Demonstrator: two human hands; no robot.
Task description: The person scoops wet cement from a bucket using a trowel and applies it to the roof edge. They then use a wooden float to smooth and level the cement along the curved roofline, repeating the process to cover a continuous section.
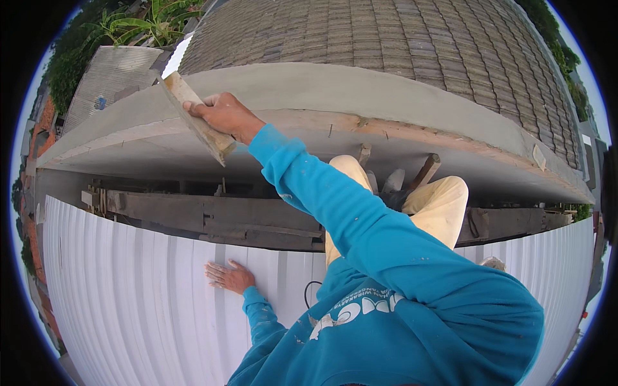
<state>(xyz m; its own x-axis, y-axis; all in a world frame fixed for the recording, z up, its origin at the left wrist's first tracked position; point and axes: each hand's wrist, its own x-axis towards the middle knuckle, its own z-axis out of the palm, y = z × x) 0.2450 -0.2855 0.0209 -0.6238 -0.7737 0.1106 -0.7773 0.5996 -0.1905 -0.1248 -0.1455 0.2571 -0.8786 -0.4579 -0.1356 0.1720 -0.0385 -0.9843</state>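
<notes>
My right arm (pixel 360 212) reaches across to the upper left. In my right hand (pixel 225 117), fingers closed, is a wooden plastering float (pixel 205 134), held at a slant against or just above the edge of a grey, smoothly plastered wall top (pixel 309 85). Whether the float touches the plaster I cannot tell. My left hand (pixel 233 278) lies flat with fingers spread on a white ribbed metal roof (pixel 161 296), bearing nothing. Bent knees in pale trousers (pixel 441 202) show below the wall.
Beyond the wall slopes a tiled roof (pixel 399 38). A dark gap with a long weathered board (pixel 257 222) runs between the wall and the metal roof. A wooden stake (pixel 426 170) stands by my knees. Thin nails (pixel 331 130) stick out of the wall's lower edge.
</notes>
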